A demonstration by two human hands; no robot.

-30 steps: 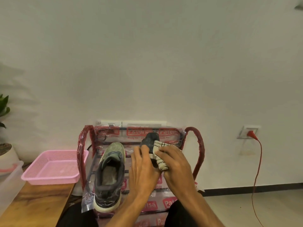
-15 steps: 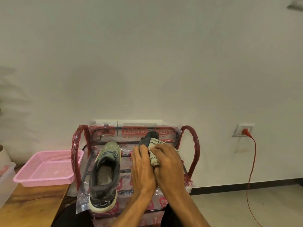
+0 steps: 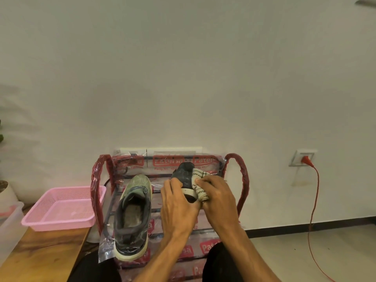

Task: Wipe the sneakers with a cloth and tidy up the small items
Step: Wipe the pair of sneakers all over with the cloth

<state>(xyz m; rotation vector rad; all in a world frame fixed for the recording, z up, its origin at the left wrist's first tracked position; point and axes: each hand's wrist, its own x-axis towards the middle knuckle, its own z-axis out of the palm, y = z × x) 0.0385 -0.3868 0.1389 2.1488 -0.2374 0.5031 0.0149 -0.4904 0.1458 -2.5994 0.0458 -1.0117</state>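
Left hand (image 3: pixel 179 207) round the dark sneaker (image 3: pixel 184 172), right hand (image 3: pixel 218 198) tight on the cloth (image 3: pixel 200 191) against it

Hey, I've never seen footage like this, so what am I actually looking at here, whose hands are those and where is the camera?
There is no machine here. These are a person's two bare hands, filmed by one wide-angle camera worn on the head and looking forward and down. That is why the arms come in from the bottom edge.

The left hand grips a dark sneaker. The right hand presses a patterned cloth against the sneaker's side, apparently wiping it. Below them is a red shoe rack wrapped in plastic, which stands by the wall. A green sneaker lies on the rack, toe towards the wall.

To the left, a pink basket sits on a wooden table. On the right, a red plug sits in a wall socket.
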